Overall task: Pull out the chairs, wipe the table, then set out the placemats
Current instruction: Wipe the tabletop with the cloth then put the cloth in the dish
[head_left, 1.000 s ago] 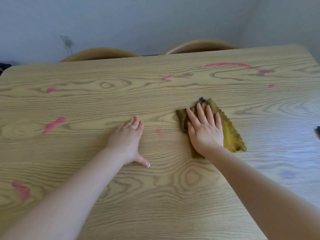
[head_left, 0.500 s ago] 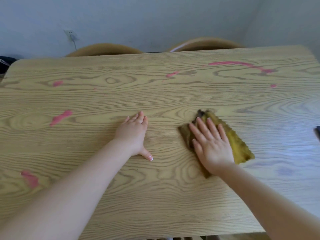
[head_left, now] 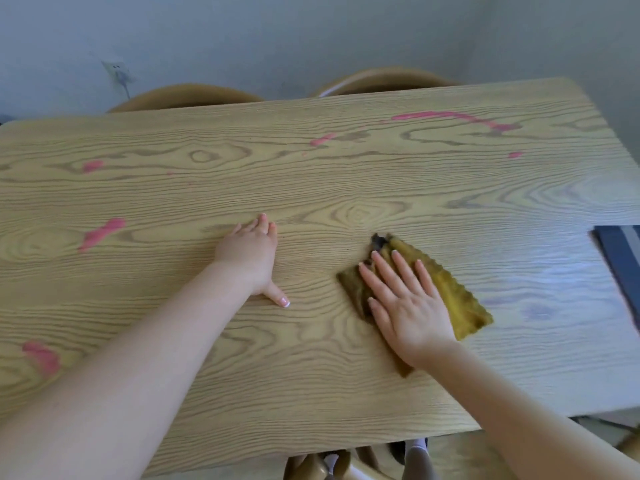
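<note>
Grey walls back a wood-grain bench (head_left: 311,188) smeared with pink marks (head_left: 100,233). Your right hand (head_left: 405,303) lies flat, fingers spread, pressing on a crumpled mustard-yellow cloth (head_left: 453,299) with a scalloped edge. Your left hand (head_left: 251,254) rests open on bare wood, apart from the cloth. A dark striped placemat (head_left: 620,251) lies right of your right hand.

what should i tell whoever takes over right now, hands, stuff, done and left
Right hand: flat, open, pressing the yellow cloth to the table.
Left hand: flat on the bare wood, holding nothing.
Done: the area around the cloth looks free of stains.
Left: pink smears remain on the left side, the near left edge and along the far edge. A dark placemat lies at the right edge, not yet set out.
</note>
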